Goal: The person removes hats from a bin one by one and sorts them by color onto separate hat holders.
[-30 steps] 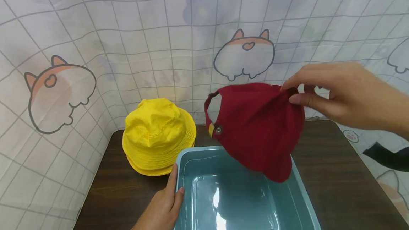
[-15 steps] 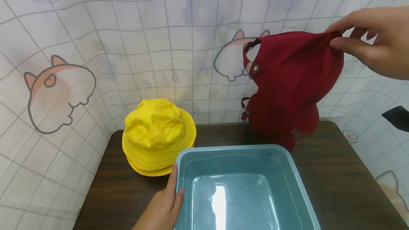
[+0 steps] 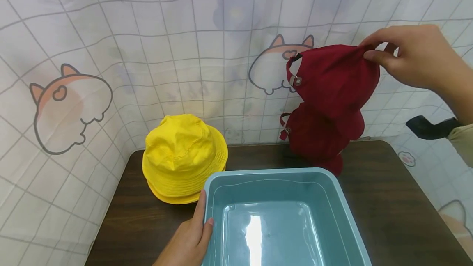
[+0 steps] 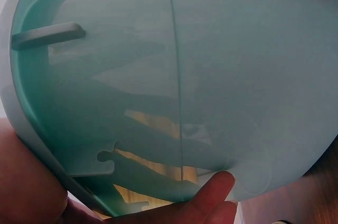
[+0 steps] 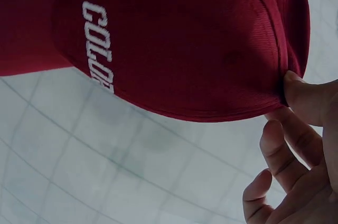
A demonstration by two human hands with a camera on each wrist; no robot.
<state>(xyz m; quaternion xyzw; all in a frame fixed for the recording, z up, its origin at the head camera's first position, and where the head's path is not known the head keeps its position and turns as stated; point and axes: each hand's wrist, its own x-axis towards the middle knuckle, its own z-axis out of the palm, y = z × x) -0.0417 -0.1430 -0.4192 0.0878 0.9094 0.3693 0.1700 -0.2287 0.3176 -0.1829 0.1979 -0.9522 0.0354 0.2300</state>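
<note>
A red baseball cap (image 3: 332, 81) hangs in the air at the back right, its fabric pinched between the thumb and fingers of my right hand (image 3: 410, 56). White lettering shows on this cap (image 5: 158, 39) in the right wrist view. A second red cap (image 3: 310, 138) is below it at the back of the table, partly covered by the held one. My left hand (image 3: 188, 233) grips the left wall of a light-blue plastic basin (image 3: 271, 172), thumb on the inner side and fingers outside. Seen from the left wrist, fingers (image 4: 211, 197) lie against the bluish-green plastic (image 4: 253, 76).
Yellow bucket hats (image 3: 184, 155), apparently stacked, sit left of the basin on the dark wooden table (image 3: 122, 225). A white checked curtain (image 3: 166, 52) with cartoon animal prints hangs behind. A black strap-like piece (image 3: 430, 128) juts out by the right sleeve.
The pinched red cap has gone from above the basin up and right to over the second red cap, then slightly lower. The left hand and basin look unmoved.
</note>
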